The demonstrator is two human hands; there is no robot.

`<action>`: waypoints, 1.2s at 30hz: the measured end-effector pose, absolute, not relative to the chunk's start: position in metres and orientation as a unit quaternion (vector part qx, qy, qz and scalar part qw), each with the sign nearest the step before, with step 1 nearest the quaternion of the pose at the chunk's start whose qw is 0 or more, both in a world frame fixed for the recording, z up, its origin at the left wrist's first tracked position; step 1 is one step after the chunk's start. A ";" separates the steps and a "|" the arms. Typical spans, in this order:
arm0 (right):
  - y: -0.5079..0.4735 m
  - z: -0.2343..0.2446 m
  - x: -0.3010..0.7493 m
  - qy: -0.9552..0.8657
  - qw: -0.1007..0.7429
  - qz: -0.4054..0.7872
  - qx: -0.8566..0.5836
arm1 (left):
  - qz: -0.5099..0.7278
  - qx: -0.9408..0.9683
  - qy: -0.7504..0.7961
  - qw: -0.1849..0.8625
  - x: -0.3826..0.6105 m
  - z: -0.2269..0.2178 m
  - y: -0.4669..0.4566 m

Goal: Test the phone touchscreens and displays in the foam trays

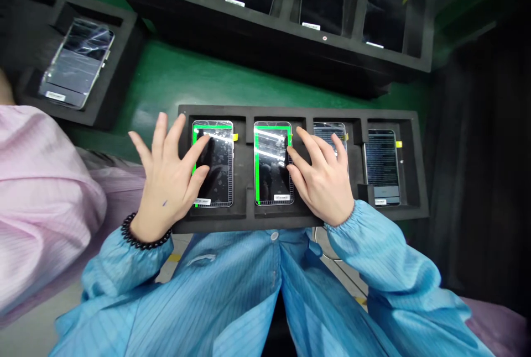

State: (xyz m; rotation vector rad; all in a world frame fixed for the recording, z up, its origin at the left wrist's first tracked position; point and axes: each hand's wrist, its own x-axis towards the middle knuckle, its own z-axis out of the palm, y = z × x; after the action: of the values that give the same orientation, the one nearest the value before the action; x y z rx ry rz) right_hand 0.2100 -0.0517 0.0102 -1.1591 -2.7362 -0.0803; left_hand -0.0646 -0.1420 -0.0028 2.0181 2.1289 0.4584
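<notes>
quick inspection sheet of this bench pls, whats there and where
surface: green bench top with a black foam tray in front of the person
job's things: four phones in the tray's slots: first phone and second phone, both with green screen borders, then third phone and fourth phone
hand: left hand spread over the first phone; right hand at the second phone, fingers over the third phone; neither visibly grips
clutter: yellow tabs beside the phones
cables: thin pale wire below the tray
surroundings: upper foam tray of dark phones; left foam tray with a phone; co-worker's pink sleeve
</notes>
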 end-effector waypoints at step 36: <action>-0.085 0.012 0.227 -0.923 0.110 -0.009 -0.368 | 0.083 0.758 0.644 0.064 -0.040 0.002 -0.173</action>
State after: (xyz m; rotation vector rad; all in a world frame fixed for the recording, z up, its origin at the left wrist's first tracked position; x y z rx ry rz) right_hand 0.2270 -0.0848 0.0121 -1.0822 -2.7129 -0.0267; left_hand -0.0398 -0.1733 0.0024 2.2882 1.9441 0.2494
